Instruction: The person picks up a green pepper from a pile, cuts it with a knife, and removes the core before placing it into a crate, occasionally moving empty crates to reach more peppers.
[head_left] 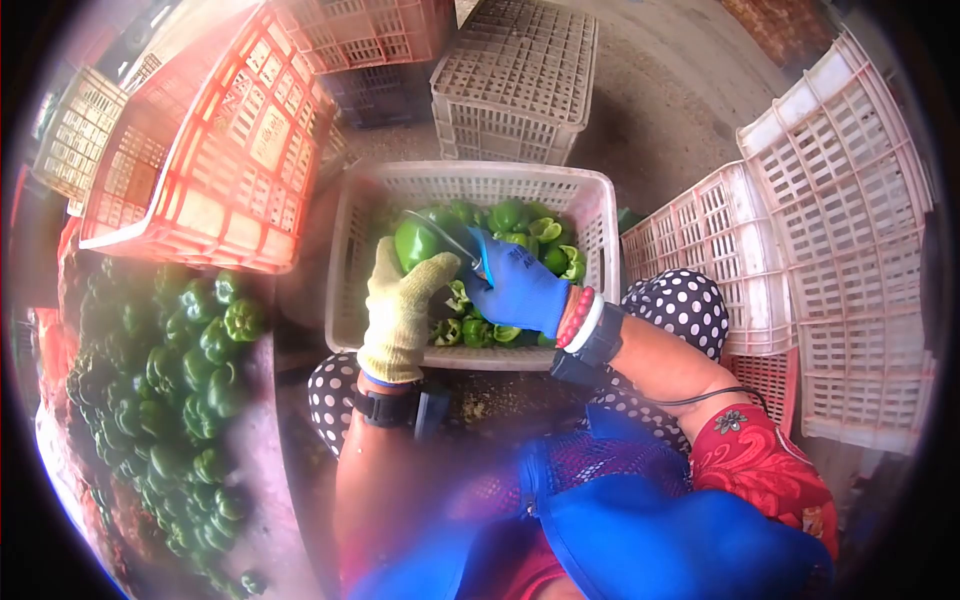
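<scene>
My left hand (398, 312), in a cream knit glove, is wrapped round a green bell pepper (412, 246) above the white plastic crate (606, 245). In a blue glove, my right hand (525, 286) grips a thin-bladed knife (452, 240) by its handle. The blade reaches leftward and overlaps the pepper in this view. Beneath both hands, the crate holds green peppers and cut pepper pieces (477, 332), some showing pale insides. My right palm and most of the knife's handle are hidden.
Many green peppers (165, 385) lie heaped on a surface at the left. An orange crate (235, 150) leans above them. An upturned pale crate (515, 75) stands beyond the white one, and white crates (840, 230) are stacked at the right. Polka-dot-covered knees (680, 308) flank the white crate.
</scene>
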